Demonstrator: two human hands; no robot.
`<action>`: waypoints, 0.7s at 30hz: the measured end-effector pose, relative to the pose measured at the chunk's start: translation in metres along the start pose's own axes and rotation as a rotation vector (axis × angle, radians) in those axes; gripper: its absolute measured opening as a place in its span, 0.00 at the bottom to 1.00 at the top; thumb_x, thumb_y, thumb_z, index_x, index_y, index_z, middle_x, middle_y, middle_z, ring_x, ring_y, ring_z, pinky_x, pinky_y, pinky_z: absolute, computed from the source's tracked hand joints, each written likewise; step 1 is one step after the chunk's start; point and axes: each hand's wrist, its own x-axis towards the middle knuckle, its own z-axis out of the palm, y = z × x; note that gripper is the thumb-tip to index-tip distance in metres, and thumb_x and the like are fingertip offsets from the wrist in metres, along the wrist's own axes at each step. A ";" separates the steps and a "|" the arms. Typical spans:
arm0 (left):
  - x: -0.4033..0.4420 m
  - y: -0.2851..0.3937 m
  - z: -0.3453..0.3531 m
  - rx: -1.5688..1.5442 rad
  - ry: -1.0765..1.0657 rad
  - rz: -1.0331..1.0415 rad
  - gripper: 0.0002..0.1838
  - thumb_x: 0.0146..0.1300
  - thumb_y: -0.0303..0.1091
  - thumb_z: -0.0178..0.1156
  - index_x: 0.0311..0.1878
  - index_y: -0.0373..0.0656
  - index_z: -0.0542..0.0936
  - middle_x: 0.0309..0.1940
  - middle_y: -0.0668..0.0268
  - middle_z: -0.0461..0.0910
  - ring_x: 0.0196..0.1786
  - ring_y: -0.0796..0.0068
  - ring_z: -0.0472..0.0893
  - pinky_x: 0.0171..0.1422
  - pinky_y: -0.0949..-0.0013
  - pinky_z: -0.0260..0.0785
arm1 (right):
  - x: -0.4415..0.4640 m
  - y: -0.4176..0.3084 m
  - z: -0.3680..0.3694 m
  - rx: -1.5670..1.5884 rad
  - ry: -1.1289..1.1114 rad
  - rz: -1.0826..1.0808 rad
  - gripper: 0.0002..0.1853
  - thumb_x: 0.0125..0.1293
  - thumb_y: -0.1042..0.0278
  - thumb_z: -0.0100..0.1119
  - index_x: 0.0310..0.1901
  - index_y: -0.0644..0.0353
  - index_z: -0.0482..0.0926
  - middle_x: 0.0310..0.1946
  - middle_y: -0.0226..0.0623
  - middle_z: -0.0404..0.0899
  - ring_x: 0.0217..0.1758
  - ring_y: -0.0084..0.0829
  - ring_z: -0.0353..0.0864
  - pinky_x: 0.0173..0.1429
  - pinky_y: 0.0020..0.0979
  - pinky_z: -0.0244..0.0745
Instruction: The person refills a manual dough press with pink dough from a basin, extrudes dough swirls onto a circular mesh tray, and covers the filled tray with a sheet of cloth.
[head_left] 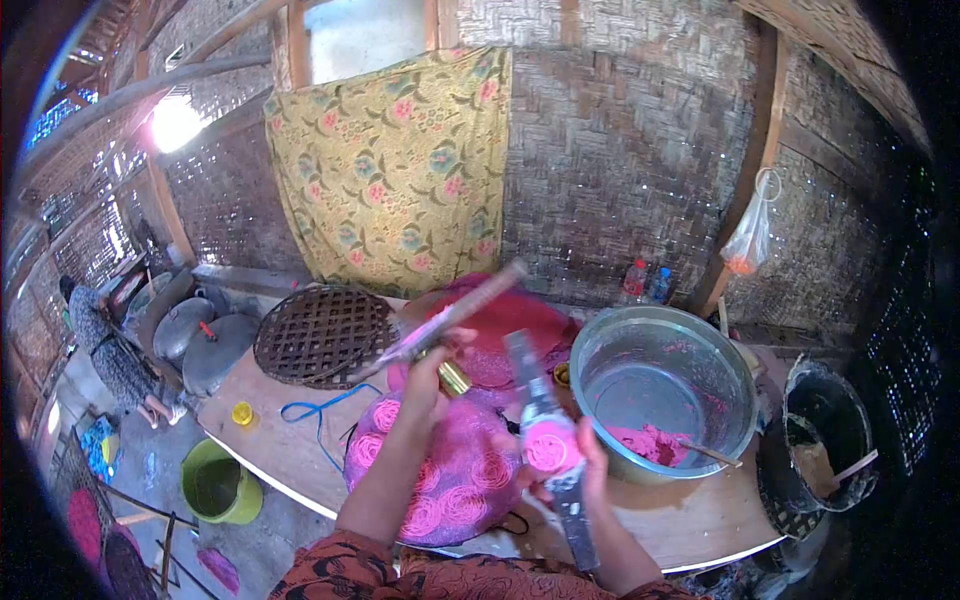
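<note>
My left hand [430,378] is closed around the wooden bar [480,300] of a dough press, tilted up to the right. A brass cylinder [454,378] shows just beside that hand. In my right hand [592,470] is the other half of the press, a dark wooden bar [574,515] with pink dough [552,447] at its middle. The two halves are apart. Beneath my hands, pink noodle coils [423,514] lie on a round purple tray. The upper bar is blurred by motion.
A large metal basin [668,322] at right holds pink dough and a wooden stick. Beside it stands a black bucket [838,430]. A woven tray [325,335] and blue strap [318,410] lie at left. On the floor is a green bucket [215,480]; a person [110,345] stands far left.
</note>
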 end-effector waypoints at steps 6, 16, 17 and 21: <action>-0.073 0.025 0.007 1.082 -0.293 0.101 0.23 0.52 0.36 0.68 0.51 0.41 0.73 0.45 0.60 0.78 0.48 0.69 0.77 0.55 0.66 0.71 | -0.015 -0.046 0.031 -0.910 0.164 -0.468 0.48 0.55 0.46 0.63 0.67 0.67 0.49 0.58 0.50 0.65 0.43 0.32 0.77 0.37 0.35 0.80; -0.103 0.017 0.010 1.125 -0.774 -0.004 0.20 0.49 0.42 0.66 0.44 0.42 0.79 0.33 0.53 0.81 0.37 0.57 0.81 0.45 0.62 0.72 | -0.003 -0.051 0.062 -1.848 -0.223 -0.374 0.55 0.51 0.47 0.69 0.69 0.69 0.44 0.65 0.59 0.57 0.63 0.50 0.68 0.64 0.40 0.64; -0.105 0.009 0.008 1.122 -0.795 0.044 0.19 0.48 0.42 0.66 0.42 0.41 0.80 0.30 0.53 0.80 0.36 0.56 0.81 0.43 0.61 0.72 | 0.000 -0.047 0.058 -1.825 -0.215 -0.349 0.55 0.50 0.47 0.69 0.69 0.69 0.45 0.66 0.60 0.55 0.67 0.53 0.62 0.67 0.40 0.59; -0.114 -0.001 0.005 1.036 -0.922 -0.100 0.22 0.53 0.40 0.66 0.50 0.42 0.77 0.46 0.57 0.78 0.48 0.62 0.78 0.56 0.62 0.68 | -0.004 -0.036 0.047 -1.796 -0.195 -0.237 0.56 0.50 0.46 0.68 0.69 0.69 0.44 0.67 0.57 0.55 0.69 0.50 0.60 0.69 0.40 0.56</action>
